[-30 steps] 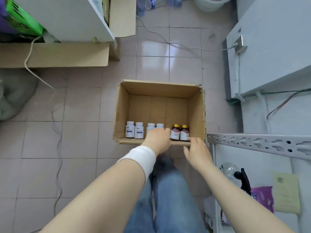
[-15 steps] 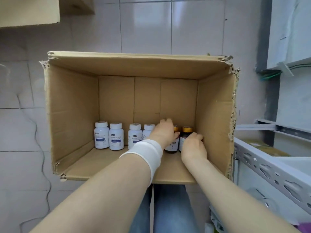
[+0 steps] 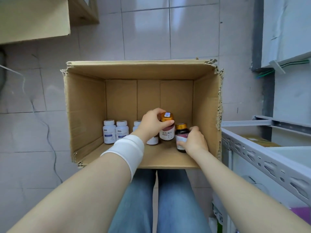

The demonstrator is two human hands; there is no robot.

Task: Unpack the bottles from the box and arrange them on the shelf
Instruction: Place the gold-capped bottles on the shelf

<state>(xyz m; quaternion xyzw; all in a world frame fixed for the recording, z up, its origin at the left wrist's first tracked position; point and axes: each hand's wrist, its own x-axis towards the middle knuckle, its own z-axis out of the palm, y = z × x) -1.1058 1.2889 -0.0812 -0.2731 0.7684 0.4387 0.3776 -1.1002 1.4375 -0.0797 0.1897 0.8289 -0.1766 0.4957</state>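
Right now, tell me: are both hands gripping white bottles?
No: the left hand grips a gold-capped brown bottle by its neck, and the right hand wraps another dark gold-capped bottle; the white bottles stand untouched.

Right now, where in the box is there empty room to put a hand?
The cardboard box has bare floor along its front edge, ahead of the white bottles, and at its left front corner. It is crowded at the right, where the left hand and right hand each grip a gold-capped brown bottle.
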